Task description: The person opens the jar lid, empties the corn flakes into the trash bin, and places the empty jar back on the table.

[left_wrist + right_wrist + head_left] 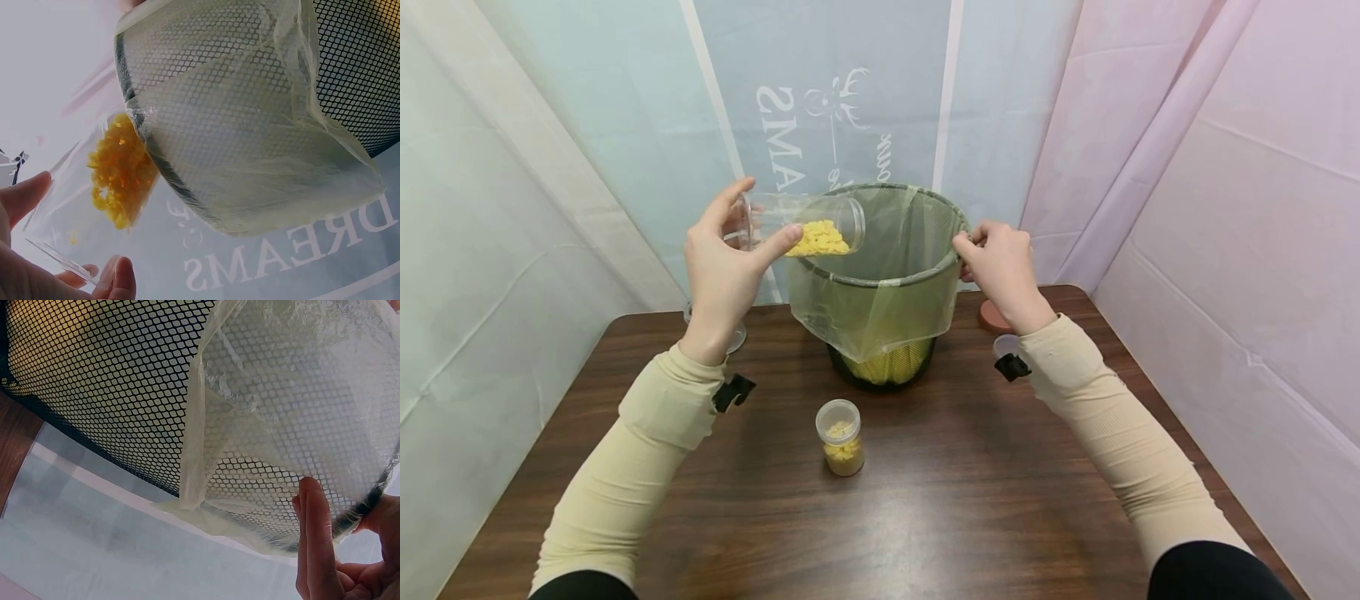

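Observation:
My left hand point(718, 271) grips a clear jar point(771, 212) lying sideways in the air. Yellow pieces point(820, 239) are heaped along its lower side toward the mouth, which overlaps the left rim of a black mesh wastebasket point(106, 375). A thin, see-through bag point(880, 317) lines the basket and folds down over its outside. On the right, thumb and fingers of my right hand point(1002, 267) pinch the rim with the bag over it. Nearer to me, a second clear jar point(841, 433) stands upright with yellow pieces inside.
A reddish round lid point(994, 317) and a clear round lid point(1006, 346) lie beside my right wrist. Clear plastic point(737, 337) shows behind my left wrist. Fabric walls point(1247, 275) stand close around the brown wooden table point(970, 517).

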A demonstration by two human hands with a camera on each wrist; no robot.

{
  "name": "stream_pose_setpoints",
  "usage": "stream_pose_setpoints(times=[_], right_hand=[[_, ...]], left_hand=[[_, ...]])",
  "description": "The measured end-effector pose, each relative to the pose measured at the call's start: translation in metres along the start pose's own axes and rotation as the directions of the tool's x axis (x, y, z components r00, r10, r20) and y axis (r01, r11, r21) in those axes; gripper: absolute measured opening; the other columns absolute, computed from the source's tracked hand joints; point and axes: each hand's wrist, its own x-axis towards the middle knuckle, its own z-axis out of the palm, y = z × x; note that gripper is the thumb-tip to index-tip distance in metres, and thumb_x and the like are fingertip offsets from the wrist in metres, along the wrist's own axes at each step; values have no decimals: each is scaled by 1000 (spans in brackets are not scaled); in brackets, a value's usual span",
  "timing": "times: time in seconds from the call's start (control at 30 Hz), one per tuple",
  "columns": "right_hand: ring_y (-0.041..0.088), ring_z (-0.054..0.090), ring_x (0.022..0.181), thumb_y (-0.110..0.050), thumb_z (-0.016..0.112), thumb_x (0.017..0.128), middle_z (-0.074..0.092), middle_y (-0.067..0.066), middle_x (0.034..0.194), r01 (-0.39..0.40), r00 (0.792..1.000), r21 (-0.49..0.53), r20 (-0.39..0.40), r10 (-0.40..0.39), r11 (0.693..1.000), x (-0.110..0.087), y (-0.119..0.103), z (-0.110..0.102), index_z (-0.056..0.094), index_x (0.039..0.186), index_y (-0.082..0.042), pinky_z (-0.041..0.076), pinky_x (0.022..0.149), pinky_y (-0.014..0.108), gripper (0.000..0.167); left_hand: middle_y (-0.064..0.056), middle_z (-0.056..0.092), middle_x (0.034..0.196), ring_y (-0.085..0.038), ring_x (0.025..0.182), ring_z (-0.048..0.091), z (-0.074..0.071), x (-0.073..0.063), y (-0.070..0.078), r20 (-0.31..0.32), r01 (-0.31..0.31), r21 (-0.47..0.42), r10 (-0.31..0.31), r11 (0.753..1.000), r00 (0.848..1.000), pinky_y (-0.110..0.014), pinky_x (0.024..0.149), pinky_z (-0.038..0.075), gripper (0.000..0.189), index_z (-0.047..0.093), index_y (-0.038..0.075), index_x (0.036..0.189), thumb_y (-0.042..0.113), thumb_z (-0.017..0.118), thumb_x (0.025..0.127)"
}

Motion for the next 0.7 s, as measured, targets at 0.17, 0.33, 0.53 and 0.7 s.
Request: stream_pose_setpoints(times=[0.17, 0.33, 0.53, 0.7], right_hand=[[22, 70, 58, -32, 48, 88, 71, 8, 68, -3, 1000, 5, -2, 3, 1000, 0, 1, 0, 62, 77, -9, 50, 59, 27, 30], [22, 70, 58, -33, 48, 88, 71, 8, 68, 1, 1000, 1, -3, -1, 1000, -1, 1, 1, 62, 77, -9, 50, 61, 28, 30], [23, 70, 59, -32, 48, 88, 71, 8, 68, 3, 1000, 11, -4, -3, 1000, -1, 1, 1, 62, 77, -9, 51, 58, 27, 30], [21, 69, 57, -32, 48, 89, 71, 7, 67, 15, 1000, -3, -9, -15, 1000, 0, 1, 0, 62, 77, -9, 50, 60, 27, 30]], left_hand=[[-4, 62, 113, -11, 99, 55, 2, -2, 0, 0, -53, 28, 53, 998, 999, -25, 86, 48, 71, 55, 28, 132, 34, 84, 68], [-4, 62, 114, -11, 100, 55, 4, -5, 0, -3, -94, 45, 94, 995, 996, -27, 87, 48, 73, 55, 27, 133, 30, 86, 66], [-3, 61, 113, -11, 100, 54, 5, -4, 1, -3, -122, 68, 123, 990, 992, -29, 88, 48, 73, 55, 28, 133, 29, 86, 67], [-4, 61, 115, -11, 101, 55, 5, -5, 2, -2, -142, 66, 142, 988, 990, -29, 91, 49, 74, 55, 27, 133, 25, 87, 66]])
